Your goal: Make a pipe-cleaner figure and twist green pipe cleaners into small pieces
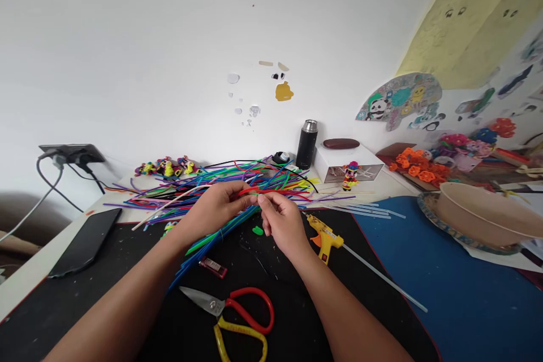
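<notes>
My left hand (218, 206) pinches a red pipe cleaner (248, 191) between thumb and fingers. Close against it, my right hand (282, 219) has its thumb and forefinger pressed together at the end of the same piece, where a bit of green also shows. Fingers hide most of the join. Behind both hands lies a pile of colourful pipe cleaners (169, 195). A small green piece (257, 231) rests on the black mat (292, 305) just below my hands. Scissors with red and yellow handles (250, 317) lie open nearer me.
Right of my hands is a yellow glue gun (326, 237) with a glue stick. A phone (87, 243) lies left, a red lighter (213, 267) near the middle. A black bottle (306, 144), white box (348, 164) and small figures (167, 167) stand behind; a bowl (487, 215) is far right.
</notes>
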The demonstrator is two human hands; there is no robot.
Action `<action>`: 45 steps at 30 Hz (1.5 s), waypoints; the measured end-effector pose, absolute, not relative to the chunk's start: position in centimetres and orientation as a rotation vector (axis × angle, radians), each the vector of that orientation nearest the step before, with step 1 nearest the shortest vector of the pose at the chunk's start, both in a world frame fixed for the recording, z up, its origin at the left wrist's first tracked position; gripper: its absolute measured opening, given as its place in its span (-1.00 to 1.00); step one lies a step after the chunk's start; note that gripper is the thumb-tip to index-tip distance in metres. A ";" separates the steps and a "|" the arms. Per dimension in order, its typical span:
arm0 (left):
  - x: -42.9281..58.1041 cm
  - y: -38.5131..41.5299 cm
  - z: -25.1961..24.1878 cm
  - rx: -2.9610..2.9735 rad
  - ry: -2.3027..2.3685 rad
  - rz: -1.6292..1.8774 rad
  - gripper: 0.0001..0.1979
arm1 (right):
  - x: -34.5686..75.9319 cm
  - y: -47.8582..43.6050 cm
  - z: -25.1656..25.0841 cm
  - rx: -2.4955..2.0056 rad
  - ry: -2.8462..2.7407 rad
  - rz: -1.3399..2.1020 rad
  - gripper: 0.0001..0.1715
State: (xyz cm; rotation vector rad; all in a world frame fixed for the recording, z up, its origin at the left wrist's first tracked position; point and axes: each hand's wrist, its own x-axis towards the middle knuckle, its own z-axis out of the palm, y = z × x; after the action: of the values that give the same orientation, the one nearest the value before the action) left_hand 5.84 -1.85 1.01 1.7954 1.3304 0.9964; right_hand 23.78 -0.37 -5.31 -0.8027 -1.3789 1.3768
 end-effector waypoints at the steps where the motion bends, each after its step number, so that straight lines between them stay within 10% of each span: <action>1: 5.8 -1.8 1.1 1.687 1.285 1.056 -0.66 | 23.8 -0.4 -5.3 -0.795 -1.369 1.395 -0.49; 10: 7.7 -1.5 0.8 0.834 0.721 1.436 -0.75 | 23.0 -1.0 -5.5 -0.708 -1.337 1.478 -0.50; 45: 9.0 -1.7 -0.9 0.787 0.701 1.384 -0.66 | 22.6 -1.7 -6.2 -0.798 -1.605 1.421 -0.51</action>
State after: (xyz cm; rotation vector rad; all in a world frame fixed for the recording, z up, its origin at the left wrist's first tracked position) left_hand 9.05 -1.74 -0.87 0.7873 0.7011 1.3835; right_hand 22.63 -1.65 -6.22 -0.7976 -1.6049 1.4207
